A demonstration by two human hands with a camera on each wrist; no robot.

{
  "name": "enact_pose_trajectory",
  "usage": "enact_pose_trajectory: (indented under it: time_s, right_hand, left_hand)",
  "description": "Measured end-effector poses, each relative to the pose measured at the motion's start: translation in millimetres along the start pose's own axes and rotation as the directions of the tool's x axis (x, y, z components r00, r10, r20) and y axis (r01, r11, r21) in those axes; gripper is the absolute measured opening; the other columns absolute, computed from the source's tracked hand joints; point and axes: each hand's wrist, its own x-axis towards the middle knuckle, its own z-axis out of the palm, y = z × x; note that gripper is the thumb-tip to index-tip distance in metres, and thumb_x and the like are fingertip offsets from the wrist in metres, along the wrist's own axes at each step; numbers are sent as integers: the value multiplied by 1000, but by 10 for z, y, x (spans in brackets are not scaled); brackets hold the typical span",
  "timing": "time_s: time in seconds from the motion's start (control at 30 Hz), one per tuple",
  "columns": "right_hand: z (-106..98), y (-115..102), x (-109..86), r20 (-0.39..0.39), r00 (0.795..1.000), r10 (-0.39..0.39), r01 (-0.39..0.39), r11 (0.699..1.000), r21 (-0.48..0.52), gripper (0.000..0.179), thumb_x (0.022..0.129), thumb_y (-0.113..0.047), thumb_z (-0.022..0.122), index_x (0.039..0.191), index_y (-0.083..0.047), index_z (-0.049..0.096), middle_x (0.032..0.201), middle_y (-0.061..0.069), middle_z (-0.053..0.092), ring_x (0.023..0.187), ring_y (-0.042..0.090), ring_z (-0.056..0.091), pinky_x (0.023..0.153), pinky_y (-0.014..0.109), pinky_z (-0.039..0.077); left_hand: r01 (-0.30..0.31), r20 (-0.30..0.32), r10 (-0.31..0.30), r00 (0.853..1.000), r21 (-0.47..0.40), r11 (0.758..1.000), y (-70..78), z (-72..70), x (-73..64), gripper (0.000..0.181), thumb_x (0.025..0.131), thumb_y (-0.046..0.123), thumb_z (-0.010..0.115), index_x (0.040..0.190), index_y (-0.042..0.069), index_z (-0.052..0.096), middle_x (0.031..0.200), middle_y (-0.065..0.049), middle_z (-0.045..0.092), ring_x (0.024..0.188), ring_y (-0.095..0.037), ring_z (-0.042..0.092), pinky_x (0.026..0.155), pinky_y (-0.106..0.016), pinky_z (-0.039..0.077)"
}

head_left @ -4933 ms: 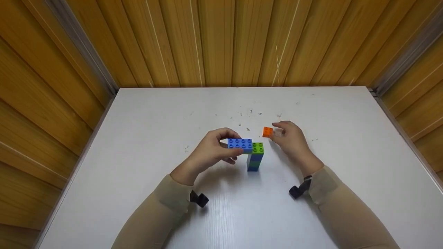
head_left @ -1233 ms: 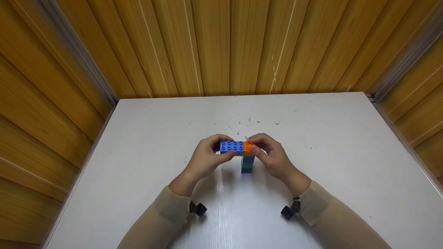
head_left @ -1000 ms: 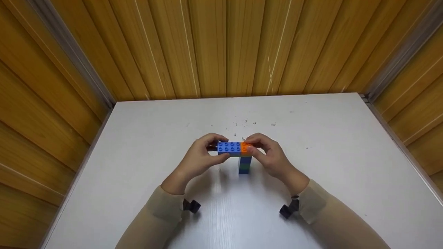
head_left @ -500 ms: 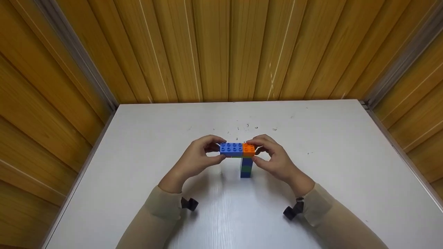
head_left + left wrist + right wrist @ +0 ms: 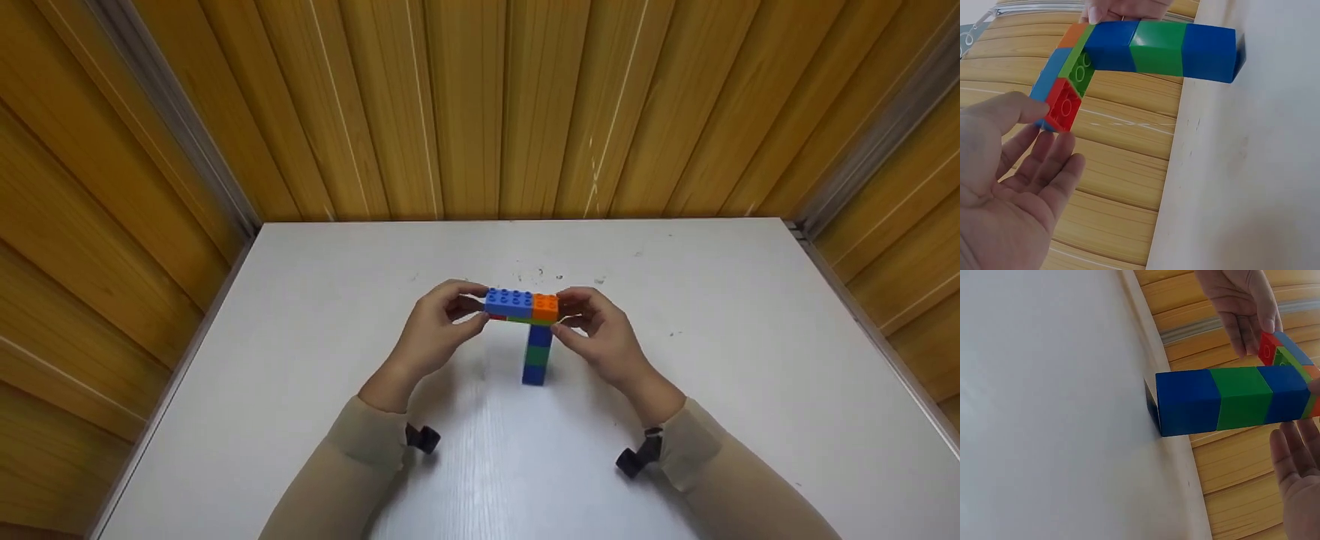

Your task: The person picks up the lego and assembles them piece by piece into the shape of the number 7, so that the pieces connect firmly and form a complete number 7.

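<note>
Toy building bricks form one structure [image 5: 538, 355]: a column of blue, green and blue bricks bearing an arm that juts left. A long blue brick [image 5: 509, 302] and an orange brick [image 5: 545, 307] lie side by side on top. Beneath them run a lime green brick [image 5: 1079, 72] and a red brick [image 5: 1064, 106], their hollow undersides showing. The left hand [image 5: 429, 330] pinches the arm's free end by the red and blue bricks. At the orange end, the right hand [image 5: 609, 339] grips between thumb and fingers. The column leans slightly; its foot is at the tabletop, full contact unclear.
The white table [image 5: 337, 300] carries dark specks and scuffs behind the hands. Wood-patterned panels [image 5: 465, 112] stand along its back and sides. A black wrist camera [image 5: 637, 459] hangs at the right cuff, another camera [image 5: 424, 439] at the left.
The orange brick, earlier lying on the table by the right hand, now sits beside the long blue brick on top. Over the last half second the structure has tilted, its top moving back.
</note>
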Motion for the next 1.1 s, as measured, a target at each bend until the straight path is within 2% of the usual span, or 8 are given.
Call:
enact_pose_trajectory:
  time_s: [0.1, 0.2, 0.3, 0.53, 0.7, 0.8, 1.0, 1.1]
  right_hand:
    - [9, 22, 3, -27, 999, 47, -47, 999, 11, 47, 104, -3, 79, 149, -3, 64, 146, 14, 69, 126, 19, 69, 110, 16, 59]
    - [14, 49, 13, -22, 998, 63, -63, 998, 17, 51, 106, -3, 78, 154, -5, 64, 154, 13, 65, 130, 22, 69, 112, 16, 58]
    - [9, 79, 29, -14, 997, 72, -72, 997, 33, 55, 105, 1, 77, 158, -4, 63, 157, 14, 60, 131, 27, 67, 112, 15, 57]
    - [33, 147, 62, -58, 989, 139, -136, 990, 47, 48, 104, 2, 77, 151, -1, 70, 154, 20, 68, 133, 30, 70, 107, 14, 59]
    - [40, 235, 69, -13, 985, 172, -172, 985, 9, 55, 103, 1, 77, 156, -2, 65, 162, 20, 62, 141, 36, 69, 105, 13, 59]
    - [22, 263, 81, 17, 982, 189, -189, 981, -32, 58, 103, -3, 77, 160, -5, 63, 166, 17, 61, 142, 35, 67, 106, 16, 58]
    - [-22, 278, 81, 65, 966, 251, -247, 967, -64, 63, 104, -4, 78, 164, -11, 60, 161, 15, 68, 146, 35, 66, 121, 30, 56]
    - [-35, 269, 90, 98, 958, 269, -264, 962, -62, 65, 104, -4, 77, 166, -10, 57, 161, 18, 67, 150, 38, 64, 119, 28, 58]
  left_hand:
    - [17, -46, -17, 999, -2, 1000, -23, 58, 36, 37, 105, 8, 80, 141, 13, 76, 140, -7, 74, 125, -24, 76, 119, -46, 62]
    - [36, -88, -37, 995, -15, 999, -65, 107, 66, 35, 106, 10, 80, 141, 15, 78, 138, -5, 75, 122, -22, 76, 115, -39, 63]
    - [45, -113, -48, 992, -22, 999, -118, 145, 105, 33, 106, 12, 80, 139, 16, 80, 136, -4, 78, 120, -21, 76, 112, -37, 65]
    - [84, -175, -89, 980, -35, 996, -194, 227, 186, 29, 108, 17, 79, 136, 16, 83, 136, -5, 81, 119, -22, 76, 103, -32, 68]
    - [120, -207, -117, 971, 3, 993, -298, 290, 226, 29, 110, 18, 77, 138, 15, 82, 138, -5, 80, 121, -22, 75, 102, -31, 67]
    - [131, -211, -124, 970, 18, 991, -352, 318, 263, 30, 111, 16, 74, 140, 14, 81, 138, -6, 80, 121, -24, 74, 100, -32, 67]
    - [212, -174, -209, 962, 1, 977, -416, 345, 295, 31, 113, 20, 72, 142, 19, 80, 138, -2, 80, 128, -21, 70, 112, -34, 64]
    - [236, -161, -234, 959, -6, 972, -429, 345, 298, 32, 112, 19, 72, 144, 18, 79, 139, -3, 80, 129, -22, 71, 114, -37, 64]
